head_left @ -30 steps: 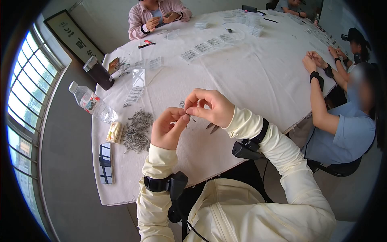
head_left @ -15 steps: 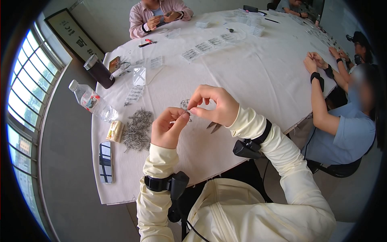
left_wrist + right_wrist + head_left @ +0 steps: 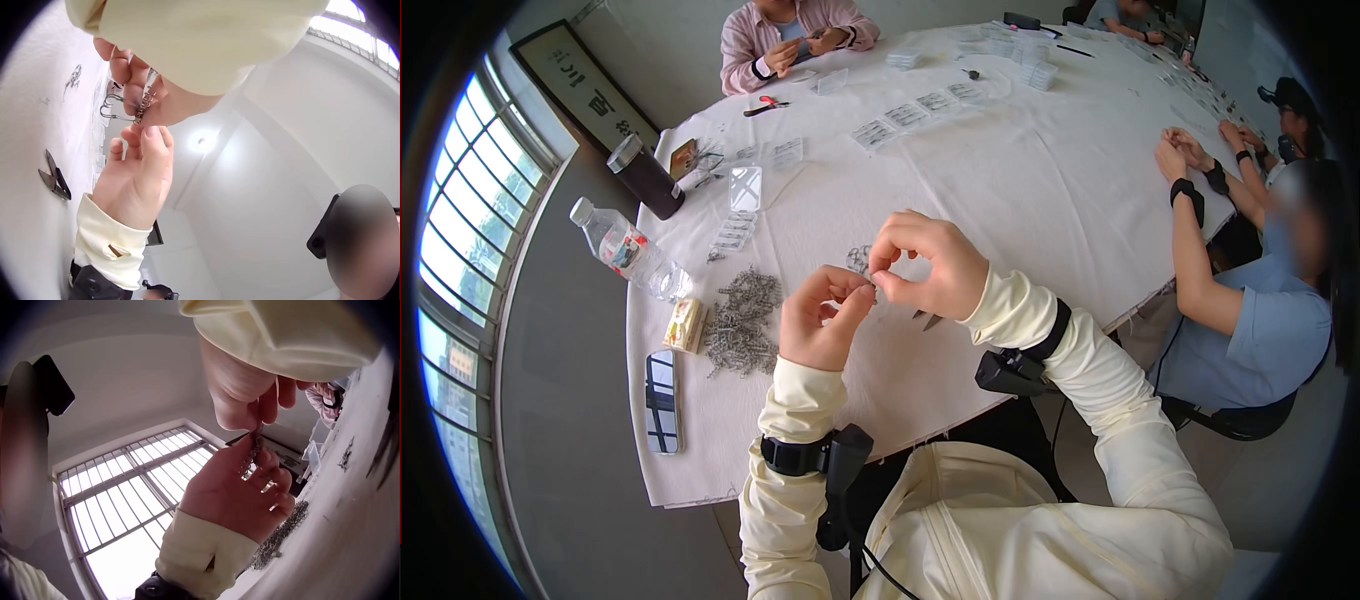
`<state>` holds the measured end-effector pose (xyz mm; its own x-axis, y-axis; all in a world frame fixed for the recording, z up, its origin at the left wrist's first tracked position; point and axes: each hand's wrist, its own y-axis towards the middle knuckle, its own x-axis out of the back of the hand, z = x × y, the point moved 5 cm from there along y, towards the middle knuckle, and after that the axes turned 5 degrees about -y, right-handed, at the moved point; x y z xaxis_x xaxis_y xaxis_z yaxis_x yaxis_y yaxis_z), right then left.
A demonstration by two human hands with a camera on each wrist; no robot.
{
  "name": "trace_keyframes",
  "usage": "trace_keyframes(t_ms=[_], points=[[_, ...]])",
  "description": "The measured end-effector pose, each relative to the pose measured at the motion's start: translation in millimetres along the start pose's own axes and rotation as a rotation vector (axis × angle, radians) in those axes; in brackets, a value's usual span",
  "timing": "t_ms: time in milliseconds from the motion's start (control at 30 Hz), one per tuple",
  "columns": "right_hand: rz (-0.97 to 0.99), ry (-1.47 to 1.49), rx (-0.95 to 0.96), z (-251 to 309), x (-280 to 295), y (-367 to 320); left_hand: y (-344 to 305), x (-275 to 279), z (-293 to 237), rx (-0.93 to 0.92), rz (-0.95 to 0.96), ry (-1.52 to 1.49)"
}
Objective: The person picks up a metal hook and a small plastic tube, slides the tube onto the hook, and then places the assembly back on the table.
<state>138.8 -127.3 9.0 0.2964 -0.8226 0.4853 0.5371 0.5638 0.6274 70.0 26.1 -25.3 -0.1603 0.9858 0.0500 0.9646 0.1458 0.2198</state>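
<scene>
In the head view my left hand grips a small coiled metal wire piece between thumb and bent fingers above the table. The left wrist view shows this coiled wire piece best: a tight spiral with long thin wire loops standing off one side. My right hand meets it from the right, thumb and forefinger pinching at its end. Beyond the fingertips a small heap of loose wire pieces lies on the cloth. Dark snips lie on the table near the right hand, partly hidden by it in the head view.
A large pile of wire pieces lies left of my hands, beside a small packet, a phone and a water bottle. Clear boxes and a dark flask stand farther back. Other people sit round the white-clothed table.
The right hand drew slightly away, then came back to the left fingertips. The left hand has shifted slightly right, still holding the coiled wire piece.
</scene>
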Motion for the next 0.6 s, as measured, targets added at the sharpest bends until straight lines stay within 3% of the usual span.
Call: trace_keyframes(t_ms=[200, 300, 367, 600], points=[[0.059, 0.051, -0.053, -1.5, 4.9, 0.5, -1.0, 2.8, -3.2, 0.049, 0.040, -0.065], [0.076, 0.090, 0.005, 2.6, 6.6, 2.3, -2.0, 2.6, -3.1, 0.085, 0.067, -0.127], [0.069, 0.037, 0.208, 3.9, 3.3, 1.4, -2.4, 3.0, -3.0, 0.104, 0.083, -0.147], [0.087, 0.038, 0.113, 0.3, 3.6, 0.5, -3.1, 0.6, -5.0, 0.130, 0.123, -0.085]])
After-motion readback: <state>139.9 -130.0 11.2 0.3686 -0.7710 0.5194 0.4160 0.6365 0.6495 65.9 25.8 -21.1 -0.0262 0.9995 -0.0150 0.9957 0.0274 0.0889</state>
